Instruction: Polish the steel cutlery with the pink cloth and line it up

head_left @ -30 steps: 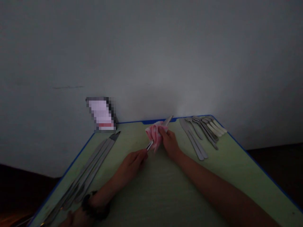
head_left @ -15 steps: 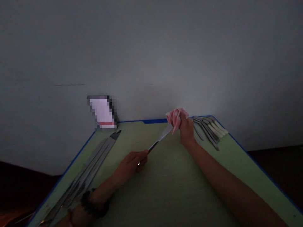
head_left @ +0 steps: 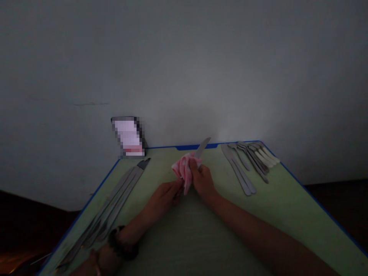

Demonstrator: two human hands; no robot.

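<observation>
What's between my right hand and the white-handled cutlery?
Silver cutlery lies on the table between your right hand and the white handles, in the head view.

Both forearms are reaching forward and angling inward; the left hand (head_left: pixel 166 195) is curling its fingers closed, the right hand (head_left: pixel 203 179) pinching, thumb uppermost.

Head-high view (just one), forward and down.

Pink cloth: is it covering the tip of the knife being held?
No, the blade tip of the knife sticks out past the pink cloth, which the right hand grips.
</observation>
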